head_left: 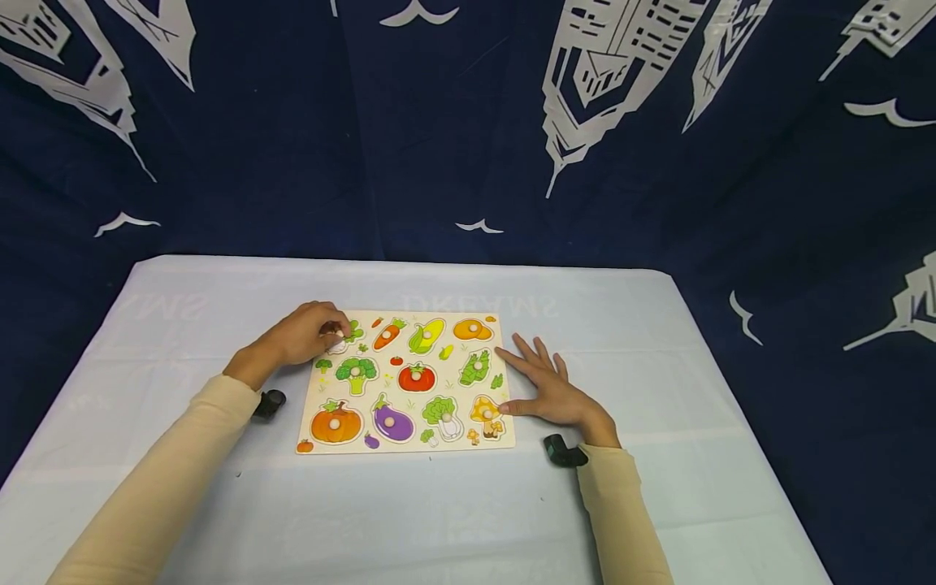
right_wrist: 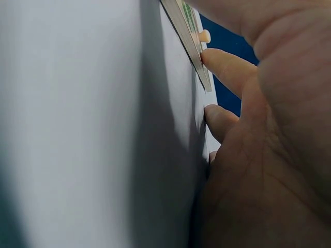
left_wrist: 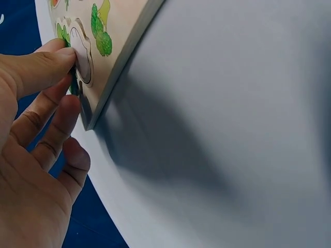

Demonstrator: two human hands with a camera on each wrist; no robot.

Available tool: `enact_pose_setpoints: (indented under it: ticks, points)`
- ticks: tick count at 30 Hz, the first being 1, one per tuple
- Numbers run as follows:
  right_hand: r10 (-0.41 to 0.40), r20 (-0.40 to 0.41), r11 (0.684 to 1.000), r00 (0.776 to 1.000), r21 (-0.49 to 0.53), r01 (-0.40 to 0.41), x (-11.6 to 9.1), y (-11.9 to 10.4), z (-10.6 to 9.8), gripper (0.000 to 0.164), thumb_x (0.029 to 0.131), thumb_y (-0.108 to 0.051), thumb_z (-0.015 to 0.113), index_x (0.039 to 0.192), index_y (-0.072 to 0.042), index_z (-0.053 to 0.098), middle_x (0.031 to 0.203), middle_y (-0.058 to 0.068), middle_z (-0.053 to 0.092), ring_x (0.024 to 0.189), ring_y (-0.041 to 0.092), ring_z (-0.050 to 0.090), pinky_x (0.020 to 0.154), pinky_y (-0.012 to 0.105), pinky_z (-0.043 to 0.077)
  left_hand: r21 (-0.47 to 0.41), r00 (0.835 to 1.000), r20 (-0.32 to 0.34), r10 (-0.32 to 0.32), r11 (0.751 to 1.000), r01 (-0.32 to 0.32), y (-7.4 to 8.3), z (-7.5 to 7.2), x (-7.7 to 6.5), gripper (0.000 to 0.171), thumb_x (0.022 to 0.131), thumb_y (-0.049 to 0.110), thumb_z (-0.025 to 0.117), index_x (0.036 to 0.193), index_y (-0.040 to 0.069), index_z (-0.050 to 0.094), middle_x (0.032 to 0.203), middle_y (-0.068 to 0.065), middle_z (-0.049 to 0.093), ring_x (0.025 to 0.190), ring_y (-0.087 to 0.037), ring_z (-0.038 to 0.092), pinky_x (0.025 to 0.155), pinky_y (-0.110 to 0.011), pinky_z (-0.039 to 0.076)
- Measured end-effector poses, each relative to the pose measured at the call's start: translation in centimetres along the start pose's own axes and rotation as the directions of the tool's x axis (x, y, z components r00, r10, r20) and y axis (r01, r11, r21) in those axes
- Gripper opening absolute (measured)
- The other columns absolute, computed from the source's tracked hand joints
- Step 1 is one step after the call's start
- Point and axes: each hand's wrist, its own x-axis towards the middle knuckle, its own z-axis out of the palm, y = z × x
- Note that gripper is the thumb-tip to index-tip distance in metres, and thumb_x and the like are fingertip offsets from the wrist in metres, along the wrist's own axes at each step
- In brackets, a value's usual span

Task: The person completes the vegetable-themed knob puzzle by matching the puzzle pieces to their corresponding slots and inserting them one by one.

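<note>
A wooden vegetable peg puzzle board point(head_left: 453, 443) lies flat on the table. At its far left corner, my left hand point(head_left: 303, 331) pinches a white vegetable puzzle piece with green leaves point(left_wrist: 80, 54) between thumb and fingers; its knob is hidden. That piece sits at its outlined slot in the left wrist view. My right hand point(head_left: 559, 390) is spread at the board's right edge, thumb by the mushroom piece point(head_left: 485, 412) and forefinger touching the rim. Other knobbed pieces sit in the board, among them a tomato point(head_left: 417, 379), an eggplant point(head_left: 393, 424) and a pumpkin point(head_left: 336, 424).
A white cloth covers the table point(head_left: 409, 520). Behind it hangs a dark blue curtain point(head_left: 439, 146) with white building prints. Black wrist cameras sit at the left wrist point(head_left: 269, 405) and the right wrist point(head_left: 565, 451).
</note>
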Motion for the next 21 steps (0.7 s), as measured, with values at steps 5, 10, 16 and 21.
enact_pose_setpoints:
  ticks: [5, 10, 16, 21]
  points:
    - [0.001, 0.007, 1.0, 1.0, -0.004, -0.001, 0.2, -0.2, -0.1, 0.095, 0.08, -0.052, 0.079, 0.158, -0.035, 0.029, 0.171, 0.002, 0.002, 0.156, 0.034, -0.014, 0.12, 0.062, -0.012, -0.009, 1.0, -0.011, 0.018, 1.0, -0.018, -0.2, 0.1, -0.3, 0.015, 0.094, -0.002, 0.063, 0.1, 0.009, 0.072, 0.1, -0.009, 0.065, 0.094, -0.026, 0.055, 0.089, -0.044, 0.046]
    - [-0.001, 0.01, 1.0, 1.0, 0.001, 0.001, 0.3, -0.4, -0.2, 0.096, 0.08, -0.052, 0.08, 0.159, -0.035, 0.028, 0.171, 0.003, 0.002, 0.156, 0.035, -0.014, 0.12, 0.062, -0.013, -0.012, 0.999, -0.034, 0.019, 1.0, -0.019, -0.2, 0.3, -0.5, 0.014, 0.095, 0.0, 0.062, 0.103, 0.007, 0.072, 0.102, -0.01, 0.066, 0.095, -0.026, 0.055, 0.091, -0.044, 0.046]
    - [-0.003, 0.005, 1.0, 1.0, 0.001, 0.003, 0.2, -0.2, -0.4, 0.095, 0.08, -0.051, 0.079, 0.158, -0.035, 0.028, 0.171, 0.004, 0.002, 0.155, 0.035, -0.014, 0.119, 0.063, -0.012, 0.018, 0.998, -0.066, -0.011, 1.0, 0.012, 0.0, 0.8, -0.8, 0.024, 0.098, 0.005, 0.06, 0.121, 0.006, 0.067, 0.107, -0.011, 0.066, 0.1, -0.027, 0.054, 0.095, -0.047, 0.046]
    - [0.003, 0.011, 1.0, 1.0, 0.0, -0.003, 0.0, -0.1, -0.9, 0.095, 0.081, -0.052, 0.078, 0.159, -0.035, 0.028, 0.171, 0.004, 0.003, 0.156, 0.036, -0.013, 0.119, 0.064, -0.011, 0.053, 0.995, -0.098, -0.017, 0.998, 0.022, 0.5, 0.7, -1.4, 0.04, 0.102, 0.012, 0.056, 0.141, 0.006, 0.055, 0.127, -0.016, 0.064, 0.116, -0.033, 0.054, 0.103, -0.053, 0.042]
